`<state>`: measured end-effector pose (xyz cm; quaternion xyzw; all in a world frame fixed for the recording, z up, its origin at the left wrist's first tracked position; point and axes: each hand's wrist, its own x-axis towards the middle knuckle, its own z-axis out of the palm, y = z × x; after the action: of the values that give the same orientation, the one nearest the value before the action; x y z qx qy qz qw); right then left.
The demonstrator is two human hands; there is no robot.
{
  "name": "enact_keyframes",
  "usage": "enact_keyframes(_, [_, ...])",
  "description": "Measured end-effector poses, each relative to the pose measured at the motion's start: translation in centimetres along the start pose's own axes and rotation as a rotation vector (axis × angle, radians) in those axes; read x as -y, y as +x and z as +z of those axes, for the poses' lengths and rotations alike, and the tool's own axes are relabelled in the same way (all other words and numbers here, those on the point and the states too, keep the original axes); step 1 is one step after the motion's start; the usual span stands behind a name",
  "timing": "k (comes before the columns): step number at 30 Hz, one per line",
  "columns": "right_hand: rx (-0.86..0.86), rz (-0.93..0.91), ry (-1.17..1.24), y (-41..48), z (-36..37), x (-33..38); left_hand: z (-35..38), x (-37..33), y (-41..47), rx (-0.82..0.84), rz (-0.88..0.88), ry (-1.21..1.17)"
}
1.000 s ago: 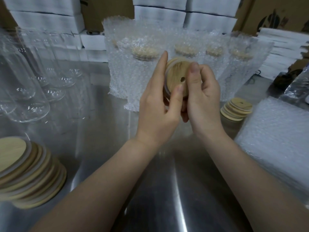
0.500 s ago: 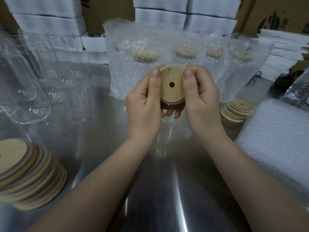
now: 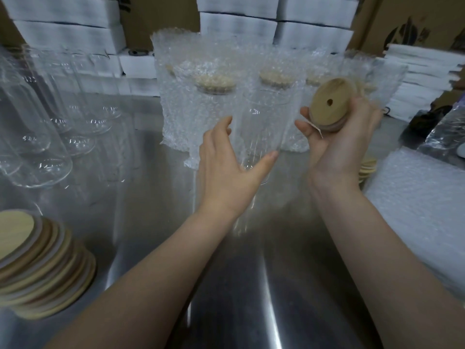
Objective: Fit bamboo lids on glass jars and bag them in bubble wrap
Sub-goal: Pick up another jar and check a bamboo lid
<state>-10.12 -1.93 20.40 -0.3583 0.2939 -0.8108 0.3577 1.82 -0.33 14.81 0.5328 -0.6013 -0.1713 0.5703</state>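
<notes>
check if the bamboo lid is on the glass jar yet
Off: the right hand holds the bamboo lid beside the glass jar, whose rim is bare.

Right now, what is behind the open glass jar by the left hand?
Bubble-wrapped jars with bamboo lids stand behind the glass jar, partly visible through it. White boxes are stacked farther back. The wrap blurs those jars; their bases behind the glass cannot be made out.
</notes>
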Motion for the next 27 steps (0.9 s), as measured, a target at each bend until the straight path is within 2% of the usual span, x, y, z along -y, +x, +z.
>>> enact_keyframes(8, [0.127,0.217,0.079,0.4,0.2,-1.2,1.0,0.8,0.4,0.103,0.041,0.186])
enact_keyframes(19, [0.211,-0.008,-0.268,-0.1,-0.1,-0.7,0.8,-0.1,-0.4,-0.023,0.152,0.379])
enact_keyframes(24, [0.254,-0.039,-0.406,-0.3,0.0,-0.6,0.4,-0.4,-0.5,-0.119,0.203,0.476])
enact_keyframes(27, [0.275,-0.039,-0.433,-0.3,-0.2,-0.5,0.2,-0.2,-0.4,-0.102,0.253,0.461])
